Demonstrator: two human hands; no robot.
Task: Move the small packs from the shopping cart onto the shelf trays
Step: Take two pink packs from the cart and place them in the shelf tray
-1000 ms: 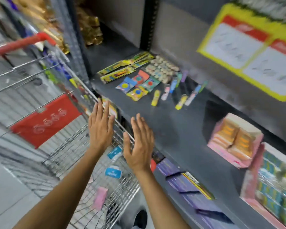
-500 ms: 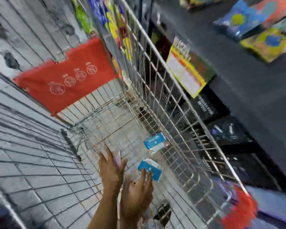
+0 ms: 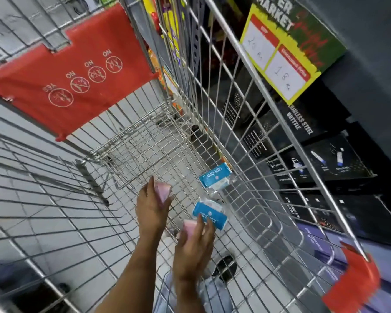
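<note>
Both your hands are down inside the shopping cart (image 3: 246, 123), near its wire floor. Your left hand (image 3: 152, 206) has its grip closed around a small pink pack (image 3: 162, 192), thumb on one side and fingers wrapped behind it. Your right hand (image 3: 193, 247) grasps a second pink pack (image 3: 188, 229), with the fingers curled over its top edge; the fingertips also reach the lower blue pack (image 3: 209, 213), though you cannot tell whether they press on it. That blue pack lies on the cart floor just beside your right hand. Another blue pack (image 3: 215, 175) lies farther up the floor, close to the cart's right wire wall and apart from both hands. The red child-seat flap (image 3: 72, 71) hangs at the far end of the cart. To the right, beyond the wire wall, a yellow price sign (image 3: 284, 57) hangs from the dark shelf (image 3: 370, 41), and black boxed bottles (image 3: 298, 132) sit below it.
</note>
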